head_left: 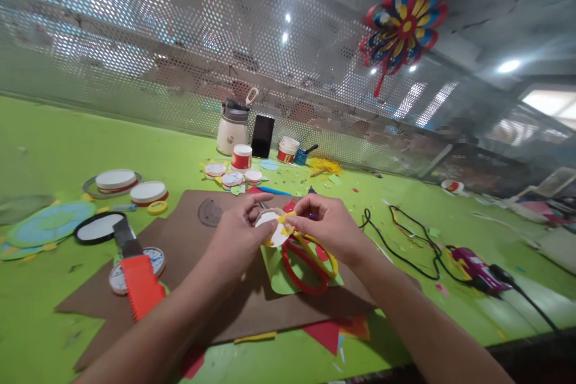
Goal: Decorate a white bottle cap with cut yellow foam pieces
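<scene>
My left hand [240, 228] grips a small round white disc [271, 233] by its left edge, thumb on top. On the disc's right side my right hand [326, 219] pinches a small yellow strip [288, 222] against its rim. Just beneath the hands lie scissors with red and yellow handles [310, 281], resting on a piece of green paper [281, 276]. Under all this spreads a brown cardboard sheet [243, 312]. A dark protractor-like half disc [210, 212] lies on the cardboard left of my left hand.
Left on the green table stand round white lids [116, 180], an orange-handled blade [141, 285] and a blue paper ring [49, 225]. Behind are a cream jug [233, 132], a dark phone-like slab [263, 137] and small tubs [242, 157]. At right lies a purple tool [479, 270] with a black cord.
</scene>
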Motion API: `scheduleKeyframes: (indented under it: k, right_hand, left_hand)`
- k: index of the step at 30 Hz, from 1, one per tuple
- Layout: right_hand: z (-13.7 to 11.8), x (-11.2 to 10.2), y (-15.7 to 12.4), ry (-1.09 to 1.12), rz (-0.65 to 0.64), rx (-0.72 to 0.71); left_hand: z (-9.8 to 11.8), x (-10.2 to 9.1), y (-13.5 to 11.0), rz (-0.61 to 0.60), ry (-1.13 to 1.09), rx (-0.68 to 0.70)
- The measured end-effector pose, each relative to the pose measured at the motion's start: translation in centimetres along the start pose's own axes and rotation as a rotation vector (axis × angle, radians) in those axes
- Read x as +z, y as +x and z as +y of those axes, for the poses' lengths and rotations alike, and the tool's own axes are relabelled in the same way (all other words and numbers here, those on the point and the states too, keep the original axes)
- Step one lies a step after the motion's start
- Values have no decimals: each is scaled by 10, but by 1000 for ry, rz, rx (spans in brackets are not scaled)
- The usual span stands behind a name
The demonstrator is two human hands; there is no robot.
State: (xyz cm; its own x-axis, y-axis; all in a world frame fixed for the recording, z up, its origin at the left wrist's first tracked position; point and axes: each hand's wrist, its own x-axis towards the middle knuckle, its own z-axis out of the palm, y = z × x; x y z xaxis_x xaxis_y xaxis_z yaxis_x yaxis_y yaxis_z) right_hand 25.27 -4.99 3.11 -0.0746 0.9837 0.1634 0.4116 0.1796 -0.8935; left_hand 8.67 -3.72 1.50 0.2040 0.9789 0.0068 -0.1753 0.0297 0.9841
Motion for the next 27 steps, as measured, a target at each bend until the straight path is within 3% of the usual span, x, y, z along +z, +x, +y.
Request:
scheduleKeyframes:
  k: [6,14,27]
  right_hand:
    - [0,3,0,-53,-8,-28]
    - [2,3,-2,-252,20,-234]
    - [1,1,-1,-435,-31,-395]
  left_hand:
    - [0,1,-2,10,67,-34]
    - [-12,-1,1,-19,106,-111]
    - [-10,0,-2,-47,271,-84]
